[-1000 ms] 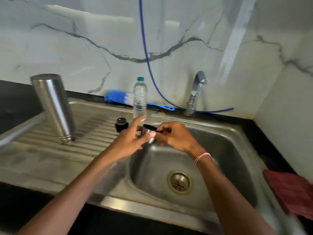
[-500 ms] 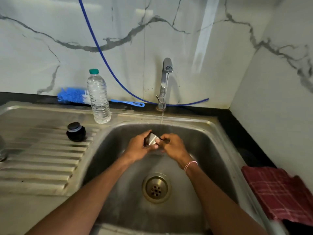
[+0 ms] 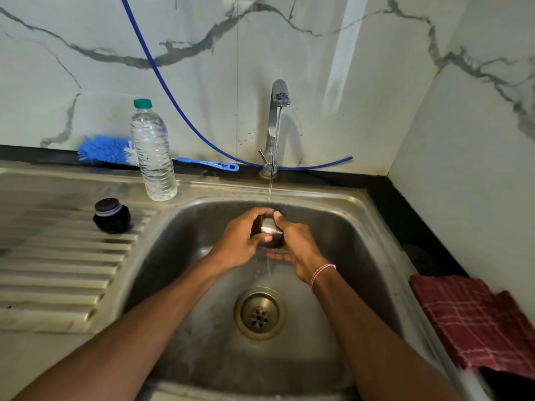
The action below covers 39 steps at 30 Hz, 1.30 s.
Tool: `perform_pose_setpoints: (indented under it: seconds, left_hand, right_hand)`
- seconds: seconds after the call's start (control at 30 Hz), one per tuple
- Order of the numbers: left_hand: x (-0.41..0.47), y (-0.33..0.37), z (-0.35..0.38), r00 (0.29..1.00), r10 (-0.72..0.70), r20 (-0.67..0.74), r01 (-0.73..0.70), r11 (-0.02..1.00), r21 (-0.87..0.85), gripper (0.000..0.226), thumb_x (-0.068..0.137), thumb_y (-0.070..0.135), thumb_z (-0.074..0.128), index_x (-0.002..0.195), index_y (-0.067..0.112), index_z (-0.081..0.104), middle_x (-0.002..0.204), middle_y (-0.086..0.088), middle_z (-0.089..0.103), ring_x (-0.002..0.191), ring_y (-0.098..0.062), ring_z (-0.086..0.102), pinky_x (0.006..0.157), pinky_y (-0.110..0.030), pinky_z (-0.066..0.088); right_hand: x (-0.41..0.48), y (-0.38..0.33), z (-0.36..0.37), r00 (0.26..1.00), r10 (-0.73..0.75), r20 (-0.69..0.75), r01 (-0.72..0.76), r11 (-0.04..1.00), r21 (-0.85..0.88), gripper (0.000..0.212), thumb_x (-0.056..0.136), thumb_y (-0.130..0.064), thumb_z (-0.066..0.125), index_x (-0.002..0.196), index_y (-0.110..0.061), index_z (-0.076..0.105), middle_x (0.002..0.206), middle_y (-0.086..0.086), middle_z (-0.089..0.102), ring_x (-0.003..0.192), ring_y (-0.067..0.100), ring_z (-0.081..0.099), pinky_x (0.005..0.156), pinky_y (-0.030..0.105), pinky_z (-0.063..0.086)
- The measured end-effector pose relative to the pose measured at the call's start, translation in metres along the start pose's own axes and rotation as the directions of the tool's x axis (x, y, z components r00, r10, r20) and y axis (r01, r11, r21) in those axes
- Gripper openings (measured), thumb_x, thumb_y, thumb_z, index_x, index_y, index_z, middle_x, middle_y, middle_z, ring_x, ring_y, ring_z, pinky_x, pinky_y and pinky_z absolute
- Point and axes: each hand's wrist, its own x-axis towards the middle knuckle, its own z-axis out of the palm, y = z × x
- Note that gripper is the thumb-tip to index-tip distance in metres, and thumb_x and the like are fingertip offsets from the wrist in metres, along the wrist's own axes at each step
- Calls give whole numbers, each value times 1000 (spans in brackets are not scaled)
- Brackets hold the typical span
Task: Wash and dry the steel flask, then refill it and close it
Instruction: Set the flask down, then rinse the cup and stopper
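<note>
Left hand (image 3: 240, 241) and right hand (image 3: 298, 250) curl round the steel flask cup (image 3: 267, 227), held under the tap (image 3: 278, 111) stream above the sink (image 3: 362, 227) so runoff drains; black stopper (image 3: 112, 215) waits on the drainboard (image 3: 58, 270); flask body not in view.

Wall (image 3: 289, 39) veined grey on white, hose (image 3: 173, 99) coloured blue, brush (image 3: 105, 149) bristled blue and white, bottle cap (image 3: 142, 103) tinted green, stopper (image 3: 111, 217) finished black with a grey ring, steel cup (image 3: 267, 227) seen silver, drain (image 3: 259, 313) toned brass, cloth (image 3: 474, 322) checked red with pale lines, wrist thread (image 3: 322, 273) twisted red and white.
</note>
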Motion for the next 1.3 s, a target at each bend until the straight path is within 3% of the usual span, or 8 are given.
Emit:
perform_pose_setpoints:
  seconds: [0.17, 0.4, 0.47, 0.63, 0.8, 0.93, 1.07, 1.3]
  left_hand:
    - [1, -1, -3, 985, -166, 53, 168, 985, -49, 56, 100, 36, 62, 151, 20, 44, 131, -3, 61, 123, -19, 60, 105, -38, 51]
    - [2, -5, -6, 999, -18, -33, 16, 999, -43, 57, 84, -1, 78, 132, 20, 57, 123, 4, 65, 111, -5, 64, 92, -14, 52]
    - [1, -3, -6, 1000, -5, -10, 4, 999, -40, 54, 89, 8, 76, 137, 21, 55, 126, 5, 64, 115, -7, 63, 95, -17, 51]
    - [-1, -1, -2, 976, -214, 41, 217, 967, -132, 43, 108, 44, 37, 141, 18, 46, 129, -5, 61, 118, -19, 61, 97, -32, 50]
    - [1, 3, -10, 946, -324, 23, 322, 927, -193, 34, 109, 40, 40, 125, 13, 53, 110, -10, 65, 94, -21, 65, 78, -37, 56]
    - [3, 2, -11, 967, -253, 44, 252, 906, -339, 30, 107, 19, 51, 137, 19, 53, 126, -6, 63, 119, -20, 61, 104, -39, 52]
    - [2, 0, -18, 980, -197, 39, 193, 873, -448, 33, 105, 11, 52, 136, 24, 53, 127, -4, 63, 122, -17, 60, 107, -34, 48]
    - [6, -3, -3, 954, -236, -186, 210, 966, -147, 22, 106, 38, 49, 110, 19, 60, 92, 1, 68, 85, -19, 66, 77, -37, 54]
  right_hand:
    - [0, 3, 9, 993, -112, 46, 111, 994, 10, 24, 107, -17, 56, 110, -2, 75, 105, 20, 78, 101, 32, 76, 90, 44, 63]
    - [-4, -1, 10, 993, -118, -10, 117, 988, -99, 25, 102, -29, 65, 102, -8, 79, 94, 9, 80, 80, 16, 73, 81, 41, 63]
    - [-4, -3, 8, 992, -125, -1, 124, 990, -65, 28, 104, -30, 63, 105, -7, 78, 91, 6, 80, 79, 13, 74, 74, 32, 64]
    - [1, 6, 9, 980, -160, 116, 176, 974, -140, 27, 106, -20, 58, 114, 2, 72, 111, 20, 76, 108, 28, 73, 94, 38, 61]
    - [-1, 9, 12, 960, -157, 233, 209, 953, -219, 24, 107, -20, 56, 116, -1, 68, 107, 16, 78, 97, 29, 77, 87, 41, 64]
    - [-7, 2, 12, 968, -133, 213, 182, 955, -232, 24, 108, -27, 54, 114, -8, 68, 109, 10, 77, 81, 29, 79, 66, 31, 63]
    - [-5, 4, 15, 953, -198, 227, 246, 947, -207, 25, 107, -20, 57, 114, 2, 67, 93, 7, 72, 72, 20, 71, 62, 28, 61]
    - [-8, -2, 15, 914, -262, 309, 340, 911, -233, 9, 105, -2, 55, 107, 2, 63, 81, 14, 72, 61, 17, 70, 59, 25, 60]
